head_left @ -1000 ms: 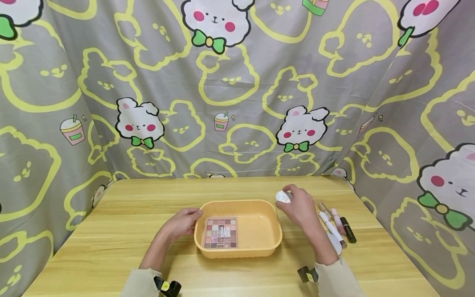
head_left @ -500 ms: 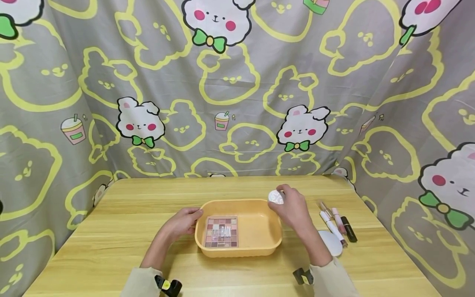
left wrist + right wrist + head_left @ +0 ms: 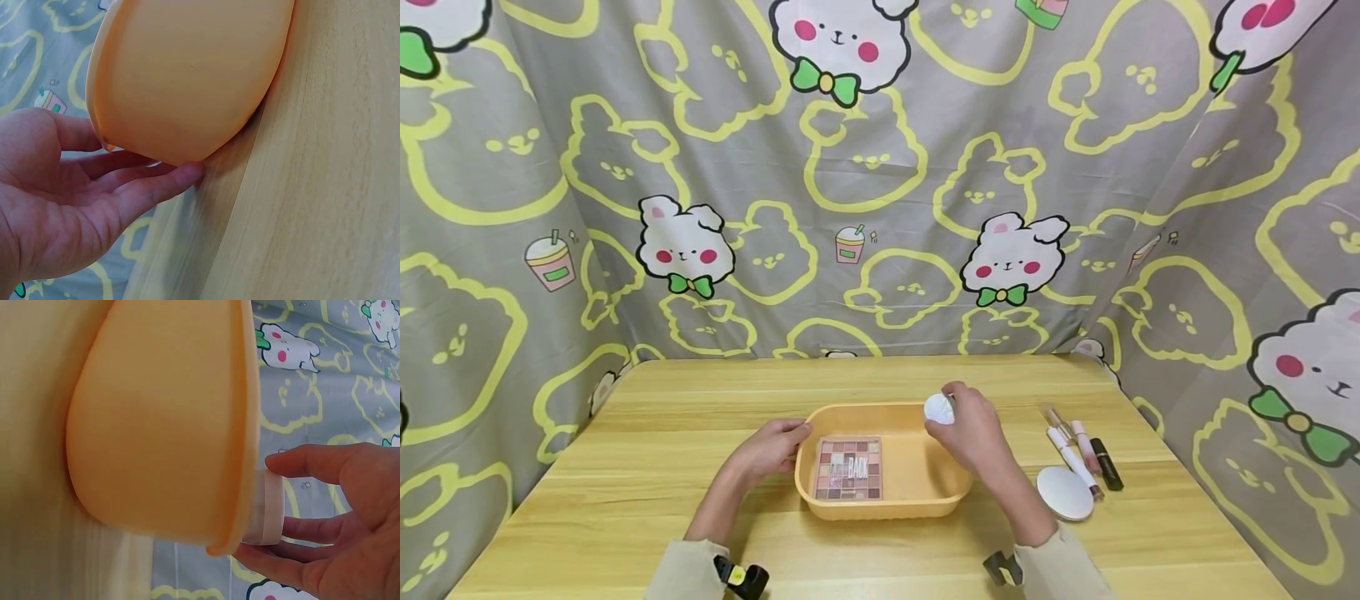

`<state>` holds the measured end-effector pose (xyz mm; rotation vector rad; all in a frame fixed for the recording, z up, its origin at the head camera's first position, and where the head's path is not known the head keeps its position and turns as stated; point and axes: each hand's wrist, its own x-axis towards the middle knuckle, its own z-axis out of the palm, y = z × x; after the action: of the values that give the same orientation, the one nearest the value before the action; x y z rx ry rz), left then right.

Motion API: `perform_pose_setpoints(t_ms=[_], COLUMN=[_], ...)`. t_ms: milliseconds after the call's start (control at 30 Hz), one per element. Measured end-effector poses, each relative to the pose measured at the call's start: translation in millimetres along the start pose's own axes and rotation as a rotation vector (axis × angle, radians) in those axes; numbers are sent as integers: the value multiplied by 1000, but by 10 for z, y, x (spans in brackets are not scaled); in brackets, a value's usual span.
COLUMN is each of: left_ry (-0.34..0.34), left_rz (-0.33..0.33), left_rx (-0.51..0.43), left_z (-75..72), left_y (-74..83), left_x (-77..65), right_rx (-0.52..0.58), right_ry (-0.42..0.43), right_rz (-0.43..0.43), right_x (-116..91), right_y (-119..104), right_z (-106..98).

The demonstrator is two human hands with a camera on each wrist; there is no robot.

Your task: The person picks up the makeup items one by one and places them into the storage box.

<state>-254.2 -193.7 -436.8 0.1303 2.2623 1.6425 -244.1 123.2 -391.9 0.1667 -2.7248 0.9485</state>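
Observation:
My right hand (image 3: 973, 429) pinches a small round white jar (image 3: 938, 408) between thumb and fingers, above the far right corner of the yellow plastic basin (image 3: 925, 504). In the right wrist view, the rim partly hides the jar (image 3: 273, 506), which has a pale lid and a cloudy body. My left hand (image 3: 767, 450) grips the basin's left end. The left wrist view has the fingertips at the rim and the thumb against the outer wall of the basin (image 3: 194, 81). Inside, on the left, lies an eyeshadow palette (image 3: 847, 471) marked "BACK".
To the right of the basin on the wooden table (image 3: 700, 392) lie a round white compact (image 3: 1066, 493), a white tube (image 3: 1071, 457), a pink tube (image 3: 1086, 446), a black tube (image 3: 1106, 463) and a clear tube (image 3: 1057, 421). A patterned curtain (image 3: 895, 292) surrounds the table.
My right hand has carried the jar leftward, from beside the basin to over its far right corner. The round compact, partly covered before, now shows fully. My left hand has stayed in place.

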Motion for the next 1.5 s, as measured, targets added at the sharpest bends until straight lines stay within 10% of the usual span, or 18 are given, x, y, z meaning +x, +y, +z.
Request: perform_pose_setpoints(t_ms=[1500], left_ry=[20], left_rz=[-4], left_rx=[-28], left_z=[18], left_y=[4], left_x=[18], right_rx=[-70], right_ry=[-245], right_rz=[-79], right_x=[-217], right_y=[-84], right_z=[457])
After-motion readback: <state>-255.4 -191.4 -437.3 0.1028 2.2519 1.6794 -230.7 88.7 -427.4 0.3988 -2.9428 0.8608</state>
